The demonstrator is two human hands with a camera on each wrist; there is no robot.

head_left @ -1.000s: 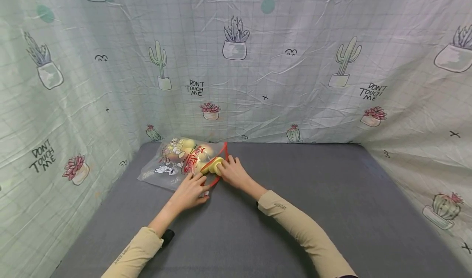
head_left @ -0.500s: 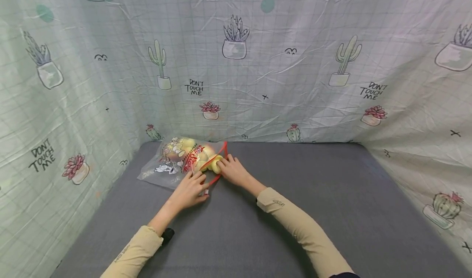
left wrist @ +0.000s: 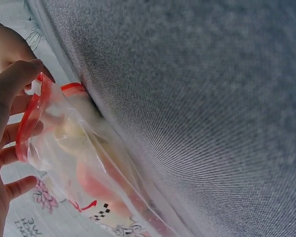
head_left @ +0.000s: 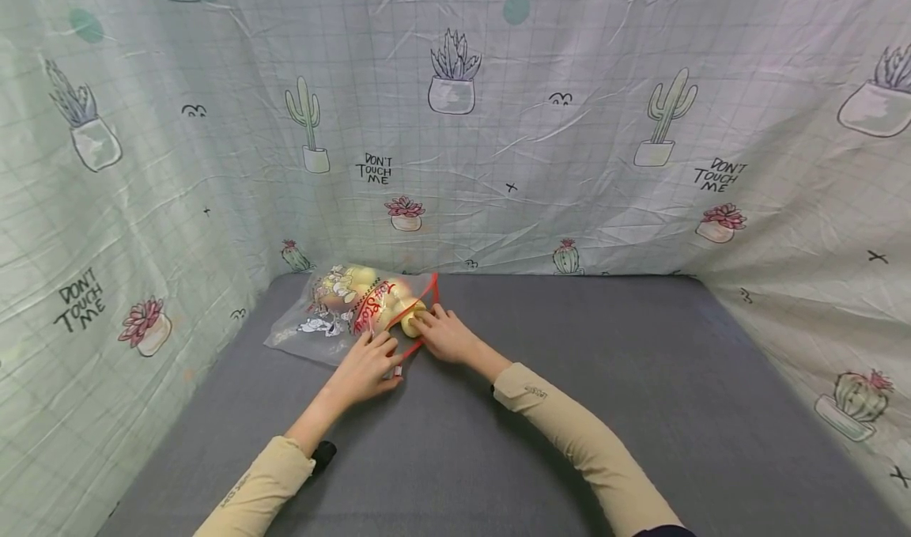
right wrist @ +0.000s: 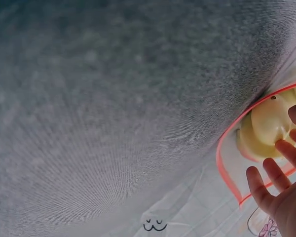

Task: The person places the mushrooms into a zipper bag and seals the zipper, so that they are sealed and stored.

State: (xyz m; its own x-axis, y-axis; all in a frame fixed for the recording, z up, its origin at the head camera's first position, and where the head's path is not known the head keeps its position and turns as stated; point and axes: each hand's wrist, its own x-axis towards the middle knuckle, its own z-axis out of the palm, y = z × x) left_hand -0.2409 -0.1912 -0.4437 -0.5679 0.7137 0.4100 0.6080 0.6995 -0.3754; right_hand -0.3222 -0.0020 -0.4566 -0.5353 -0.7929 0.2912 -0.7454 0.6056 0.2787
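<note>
A clear zip bag [head_left: 323, 351] with a red-edged mouth lies at the table's back left, holding several yellow and reddish fruits. My left hand [head_left: 363, 369] pinches the near side of that mouth; in the left wrist view its thumb [left wrist: 22, 74] is on the outside and fingers show through the plastic. My right hand [head_left: 448, 338] reaches into the mouth from the right, touching a smooth yellow fruit [right wrist: 269, 123] with a dark spot at one end. Its fingers [right wrist: 259, 185] are spread and fairly straight. The fruit sits just inside the red rim.
Grey cloth covers the table [head_left: 605, 379]. A cactus-printed curtain [head_left: 512, 126] hangs behind and along both sides, close behind the bag. A small black object [head_left: 323, 456] shows beside the left cuff.
My right hand has shifted slightly left, and the yellow fruit has moved deeper into the bag. The left hand and the bag have stayed nearly in place.
</note>
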